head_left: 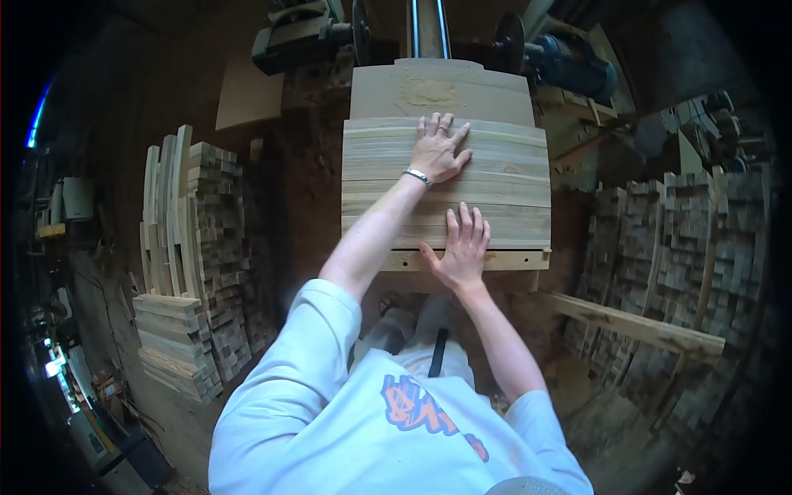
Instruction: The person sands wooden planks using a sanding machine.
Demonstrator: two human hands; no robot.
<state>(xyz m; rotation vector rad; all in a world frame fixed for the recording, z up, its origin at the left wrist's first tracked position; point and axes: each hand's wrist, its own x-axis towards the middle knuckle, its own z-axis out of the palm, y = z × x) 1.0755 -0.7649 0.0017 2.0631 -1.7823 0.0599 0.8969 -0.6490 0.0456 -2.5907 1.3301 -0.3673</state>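
Several pale wooden strips (379, 194) lie side by side in front of me, forming a flat panel on a board-topped carriage (487, 91). My left hand (440, 153) rests on the far part of the strips, fingers spread, a bracelet at its wrist. Closer to my body, my right hand (462, 252) lies across the near strips with its fingers stretched forward. Its thumb and palm reach over the wooden front rail (503, 261), which has dark holes in it. Neither hand grips anything.
Two motors with round blades, a left one (301, 45) and a right one (573, 66), flank metal rails (429, 29) beyond the carriage. Wood stacks stand at left (219, 214) and right (643, 247). A long plank (635, 324) juts out at right. Sawdust (429, 91) lies on the carriage.
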